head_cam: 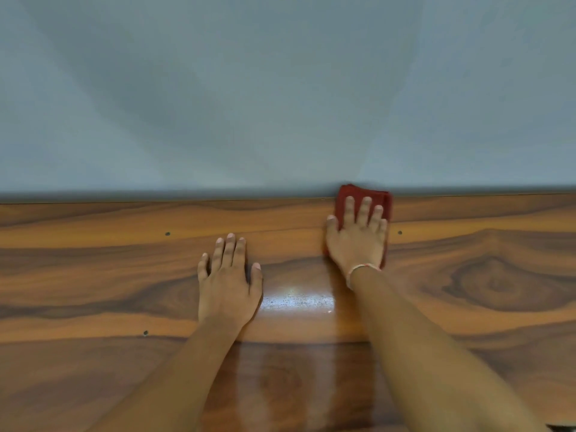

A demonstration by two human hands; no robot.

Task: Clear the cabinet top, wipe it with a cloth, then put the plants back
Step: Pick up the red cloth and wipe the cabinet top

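Both hands lie flat on the counter (124,275): the left hand (227,285), grip slack and empty, at 6 o'clock, the right hand (358,241) pressing the cloth (378,198) with straight fingers at 1 o'clock, against the wall (280,88). Soft and light, it probably bunches unless pressed through the palm.

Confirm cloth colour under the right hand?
Dark red cloth, pressed flat on the wood-grain cabinet top by the right hand. Head view, the only one.

There are two hands, the left hand (226,282) and the right hand (358,241). One red cloth (378,198) lies under the right hand. One bracelet (358,271) is there, and three small dark dots (167,233) near the hands.
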